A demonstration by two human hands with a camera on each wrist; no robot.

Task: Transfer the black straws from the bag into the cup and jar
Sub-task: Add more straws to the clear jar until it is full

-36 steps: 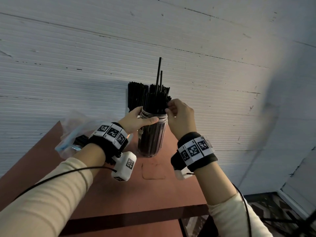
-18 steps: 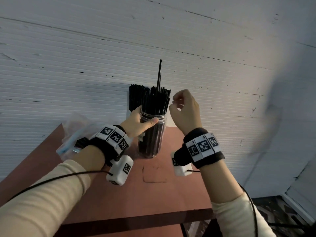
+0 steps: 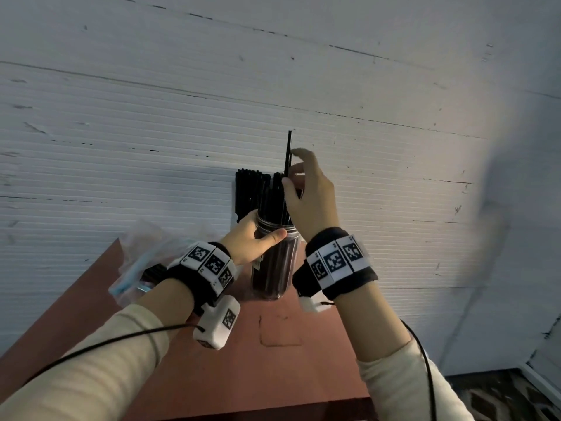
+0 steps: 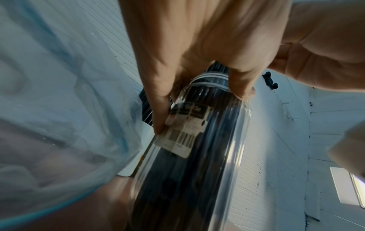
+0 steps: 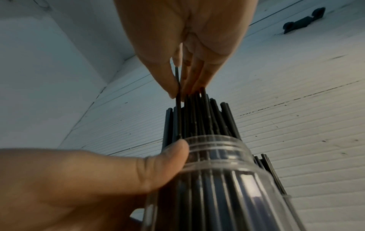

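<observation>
Fingers (image 3: 296, 171) of the right hand (image 3: 309, 196) pinch one raised straw (image 3: 287, 153) above the jar (image 3: 274, 262) in the head view; that wrist is lifted over the mouth. The left hand (image 3: 252, 241) wraps the jar's neck, thumb across the front. The jar stands on the red table (image 3: 273, 375), packed with black straws (image 3: 273, 196); the bag (image 3: 136, 262) lies to its left.

In the left wrist view, the left hand (image 4: 197, 51) curls round the labelled jar (image 4: 193, 156).

In the right wrist view, the right hand (image 5: 189, 46) points down, thumb and fingertips closed on the straw (image 5: 178, 109).
</observation>
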